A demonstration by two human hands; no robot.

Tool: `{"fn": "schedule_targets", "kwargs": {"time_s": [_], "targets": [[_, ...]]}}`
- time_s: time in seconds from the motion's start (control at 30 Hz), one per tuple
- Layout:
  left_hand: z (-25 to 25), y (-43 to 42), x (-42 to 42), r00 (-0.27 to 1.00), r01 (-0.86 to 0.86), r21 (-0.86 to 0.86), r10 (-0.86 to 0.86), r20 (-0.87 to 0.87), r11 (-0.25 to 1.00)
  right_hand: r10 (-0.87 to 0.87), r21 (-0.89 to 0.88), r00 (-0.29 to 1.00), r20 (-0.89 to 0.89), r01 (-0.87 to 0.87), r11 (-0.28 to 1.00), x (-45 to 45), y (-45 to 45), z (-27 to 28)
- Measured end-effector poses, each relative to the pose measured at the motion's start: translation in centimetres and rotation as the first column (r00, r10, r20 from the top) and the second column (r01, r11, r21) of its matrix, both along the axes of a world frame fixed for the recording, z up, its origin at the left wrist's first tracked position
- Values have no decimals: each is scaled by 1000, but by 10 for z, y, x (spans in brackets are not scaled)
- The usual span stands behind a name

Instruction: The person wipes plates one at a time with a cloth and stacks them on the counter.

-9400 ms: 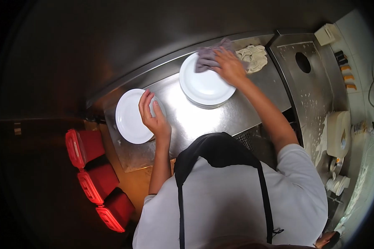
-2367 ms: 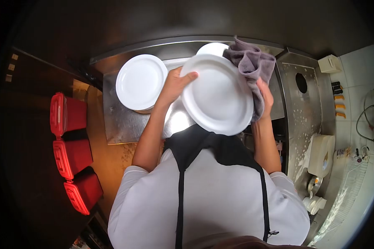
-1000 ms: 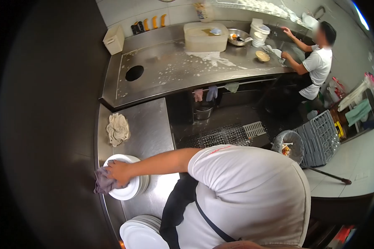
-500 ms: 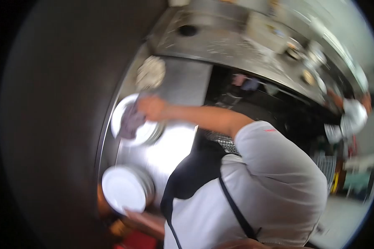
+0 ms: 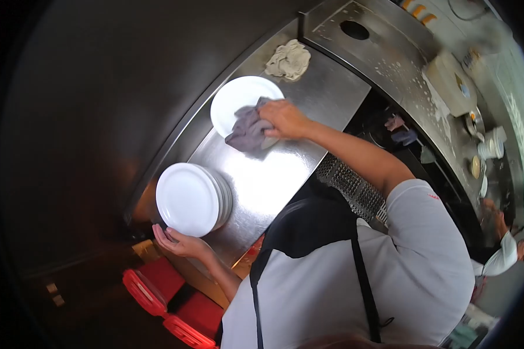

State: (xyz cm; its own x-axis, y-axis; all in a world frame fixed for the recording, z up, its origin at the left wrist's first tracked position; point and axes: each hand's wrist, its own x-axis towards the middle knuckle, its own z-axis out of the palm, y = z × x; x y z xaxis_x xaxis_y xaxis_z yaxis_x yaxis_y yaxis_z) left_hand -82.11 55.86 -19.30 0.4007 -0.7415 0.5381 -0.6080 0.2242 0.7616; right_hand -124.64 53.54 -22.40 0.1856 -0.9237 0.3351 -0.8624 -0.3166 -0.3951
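My right hand (image 5: 285, 119) is closed on a bunched grey cloth (image 5: 250, 131), which lies over the near right edge of a white plate (image 5: 230, 102). That plate rests on the steel counter, and what is beneath it is largely hidden. A stack of white plates (image 5: 188, 199) stands nearer to me on the counter. My left hand (image 5: 183, 243) is at the lower edge of this stack, palm turned up, with its fingers stretched out and apart. Whether its fingertips touch the top plate I cannot tell.
A crumpled cream cloth (image 5: 289, 60) lies on the steel counter (image 5: 326, 96) behind the plate. A wet steel sink surface (image 5: 384, 49) adjoins it. Red lidded containers (image 5: 148, 291) are below the counter at left. Another person (image 5: 501, 256) works at far right.
The view has turned, so the plates appear shifted. The grey cloth has moved from across the plate toward its near right edge. My left hand's fingers now show stretched out beside the stack.
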Motion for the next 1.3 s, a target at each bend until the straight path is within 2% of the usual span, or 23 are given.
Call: {"fn": "schedule_targets", "kwargs": {"time_s": [0.07, 0.13, 0.17, 0.2, 0.23, 0.3, 0.37, 0.47, 0.53, 0.6, 0.63, 0.67, 0.7, 0.73, 0.83, 0.9, 0.93, 1.03, 1.13, 1.17, 1.23, 1.27, 1.3], "targets": [[12, -9, -32, 979, 196, -76, -192, 65, 978, -196, -44, 977, -82, 193, 980, -23, -7, 5], [18, -5, -76, 927, 376, 6, -376, 5, 927, -372, -133, 928, -20, 367, 921, -21, -30, -16], [12, -9, -92, 877, 470, 57, -473, 85, 881, -428, -193, 899, 87, 437, 878, -10, -42, -29], [5, -15, -112, 809, 553, 107, -563, 168, 826, -598, -43, 801, 3, 598, 800, 8, -82, -64], [7, -17, -137, 744, 602, 199, -634, 212, 773, -494, 30, 870, -2, 493, 869, 25, -69, -37], [-1, -28, -185, 643, 671, 172, -682, 349, 721, -325, 235, 944, 63, 302, 924, 43, -48, -4], [-20, -57, -224, 593, 706, 175, -707, 385, 687, -236, 134, 952, 195, 212, 968, 40, -19, 4], [-33, -85, -271, 445, 586, 263, -577, 685, 766, -294, -191, 898, 326, 367, 910, 9, 72, -10], [-47, -103, -296, 309, 455, 382, -545, 779, 804, -338, -168, 883, 327, 406, 898, -28, 167, -31], [-53, -104, -325, 233, 303, 402, -476, 848, 864, -549, 191, 790, 274, 514, 836, -57, 278, -63], [-70, -119, -327, 228, 335, 296, -382, 896, 894, -618, 129, 712, 334, 615, 778, -63, 338, -90], [-79, -127, -330, 250, 334, 262, -353, 902, 905, -729, 345, 632, 264, 644, 683, -73, 395, -110], [-87, -135, -332, 280, 331, 226, -324, 904, 916, -792, 350, 575, 205, 713, 608, -78, 450, -136], [-111, -158, -329, 280, 333, 100, -200, 939, 938, -865, 513, 480, 149, 710, 483, -81, 502, -135], [-102, -153, -337, 195, 113, 146, -166, 967, 983, -978, 632, 205, 49, 751, 189, -87, 620, -172], [-96, -157, -348, 210, 78, 143, -157, 965, 987, -999, 655, 32, 38, 754, 49, -82, 668, -183], [-73, -120, -364, 127, -104, 184, -171, 977, 977, -1000, 683, 22, 16, 730, 27, -84, 687, -180], [-42, -79, -393, 4, -133, 93, -93, 996, 987, -993, 705, -48, 104, 708, 39, -97, 718, -182], [-37, -54, -439, -129, -144, -36, 17, 991, 989, -994, 681, 10, 110, 728, 83, -137, 747, -160], [-43, -35, -469, 92, 118, 11, -22, 995, 993, -994, 667, -2, 106, 742, 69, -153, 757, -144], [-63, 24, -542, 439, 595, -52, -270, 857, 802, -996, 643, -23, 83, 765, 36, -190, 782, -114], [-61, 80, -584, 438, 606, -39, -292, 850, 795, -994, 610, -38, 101, 791, 31, -211, 801, -109], [-53, 144, -625, 467, 790, -33, -567, 678, 612, -992, 578, -46, 119, 816, 31, -233, 821, -104]]}}
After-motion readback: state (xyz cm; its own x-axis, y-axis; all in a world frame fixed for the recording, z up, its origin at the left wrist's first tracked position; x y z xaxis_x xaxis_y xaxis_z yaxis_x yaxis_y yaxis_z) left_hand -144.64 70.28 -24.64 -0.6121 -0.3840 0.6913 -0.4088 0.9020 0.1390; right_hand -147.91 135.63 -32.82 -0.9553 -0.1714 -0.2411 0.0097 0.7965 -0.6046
